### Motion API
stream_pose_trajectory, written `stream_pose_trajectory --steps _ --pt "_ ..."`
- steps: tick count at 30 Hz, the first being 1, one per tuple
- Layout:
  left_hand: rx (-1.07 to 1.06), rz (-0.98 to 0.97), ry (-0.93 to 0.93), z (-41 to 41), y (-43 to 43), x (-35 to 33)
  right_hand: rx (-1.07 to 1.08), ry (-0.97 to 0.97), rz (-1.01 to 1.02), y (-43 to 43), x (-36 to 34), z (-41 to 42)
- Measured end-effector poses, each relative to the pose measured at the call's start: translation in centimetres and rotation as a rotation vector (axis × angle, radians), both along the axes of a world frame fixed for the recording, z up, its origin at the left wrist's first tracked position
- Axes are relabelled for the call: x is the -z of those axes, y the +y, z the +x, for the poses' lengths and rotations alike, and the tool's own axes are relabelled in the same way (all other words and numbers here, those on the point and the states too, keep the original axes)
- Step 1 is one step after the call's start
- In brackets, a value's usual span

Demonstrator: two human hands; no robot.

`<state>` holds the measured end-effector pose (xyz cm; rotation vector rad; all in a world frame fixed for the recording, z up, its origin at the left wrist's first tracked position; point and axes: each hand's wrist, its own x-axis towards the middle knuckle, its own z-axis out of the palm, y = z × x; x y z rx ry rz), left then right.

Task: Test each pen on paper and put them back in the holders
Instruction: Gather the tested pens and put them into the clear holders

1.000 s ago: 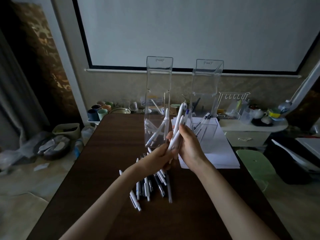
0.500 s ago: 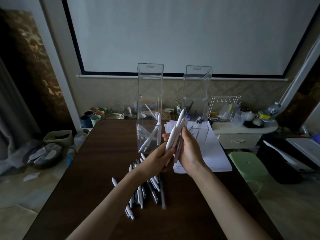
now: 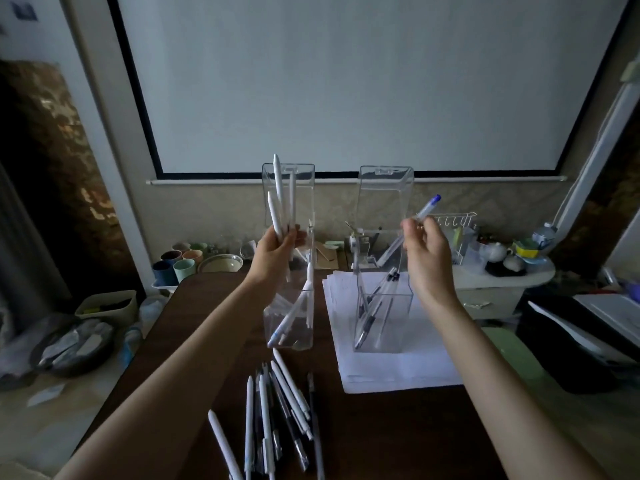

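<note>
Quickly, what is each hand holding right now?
Left hand: grips a bunch of white pens.
Right hand: pinches one clear blue-capped pen.

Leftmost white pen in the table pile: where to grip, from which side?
Likely mid-barrel of the leftmost white pen, pinched from above and the left. It lies flat on the table, its upper half clear of the pile, with bare wood on its left.

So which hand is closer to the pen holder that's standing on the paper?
The right hand. It is up beside that holder, at its right side, holding a blue-capped pen. The left hand is across at the other holder, gripping white pens.
</note>
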<state>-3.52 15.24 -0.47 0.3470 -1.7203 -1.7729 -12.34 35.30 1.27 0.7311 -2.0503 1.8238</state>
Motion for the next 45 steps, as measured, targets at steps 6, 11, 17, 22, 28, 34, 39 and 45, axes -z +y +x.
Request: stream_pose_trajectory --steps 6,11,17,22,28,34,39,45 --pt "-0.115 -0.162 -0.215 -1.6 -0.6 2.2 0.110 0.063 0.373 -0.5 1.8 -1.2" --pt "-0.191 -0.562 -0.453 -0.5 -0.8 1.1 0.087 -0.091 0.528 -0.2 2.4 -1.0" --pt "-0.070 -0.428 -0.282 6.5 0.6 3.7 0.153 0.116 0.324 1.3 4.4 2.4" --pt "-0.104 -0.388 -0.419 13.2 0.5 8.8 -0.010 0.228 0.331 1.4 9.2 7.3" --pt "-0.316 -0.473 -0.748 17.2 1.5 11.9 -0.190 -0.155 0.741 -1.6 14.1 11.4" --pt "-0.292 -0.679 -1.304 18.3 2.6 12.1 -0.053 -0.201 1.095 -3.9 14.9 12.9" --pt "-0.218 -0.729 -1.287 16.5 4.0 12.2 -0.133 -0.282 1.135 -5.6 14.8 12.9" --pt "-0.201 -0.725 -1.246 14.6 4.6 12.5 -0.340 -0.424 1.104 -5.9 13.8 11.3"
